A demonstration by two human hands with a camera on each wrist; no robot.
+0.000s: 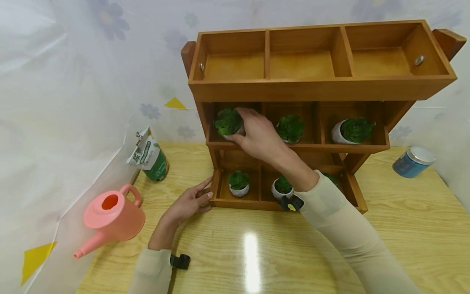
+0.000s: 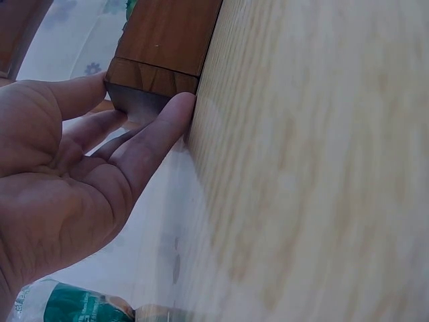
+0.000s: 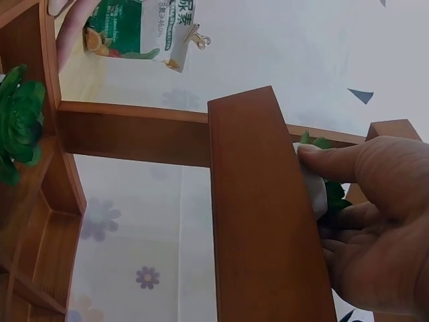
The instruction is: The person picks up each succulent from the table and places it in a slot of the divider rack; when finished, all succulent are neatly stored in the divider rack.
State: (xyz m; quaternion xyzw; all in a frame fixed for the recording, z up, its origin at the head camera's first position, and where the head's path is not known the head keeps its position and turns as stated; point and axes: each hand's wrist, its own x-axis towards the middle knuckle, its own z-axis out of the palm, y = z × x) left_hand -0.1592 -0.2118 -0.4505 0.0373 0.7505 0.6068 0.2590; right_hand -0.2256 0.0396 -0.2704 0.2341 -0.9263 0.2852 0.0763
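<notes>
My right hand (image 1: pixel 258 134) reaches into the left compartment of the middle tier and grips a small potted succulent (image 1: pixel 228 121) with a white pot. In the right wrist view the thumb presses the white pot (image 3: pixel 312 184), and the other fingers go behind it, partly hidden by a wooden board. My left hand (image 1: pixel 189 202) touches the left end of the bottom tier of the wooden shelf (image 1: pixel 286 90). In the left wrist view its fairly straight fingers (image 2: pixel 157 144) and thumb rest against the shelf's end corner (image 2: pixel 154 77).
More potted succulents stand in the middle tier (image 1: pixel 356 130) and bottom tier (image 1: pixel 238 183); my right forearm partly covers the lower ones. A pink watering can (image 1: pixel 115 216) and a clipped green-and-white bag (image 1: pixel 150 157) are on the left. A blue jar (image 1: pixel 413 162) stands at the right.
</notes>
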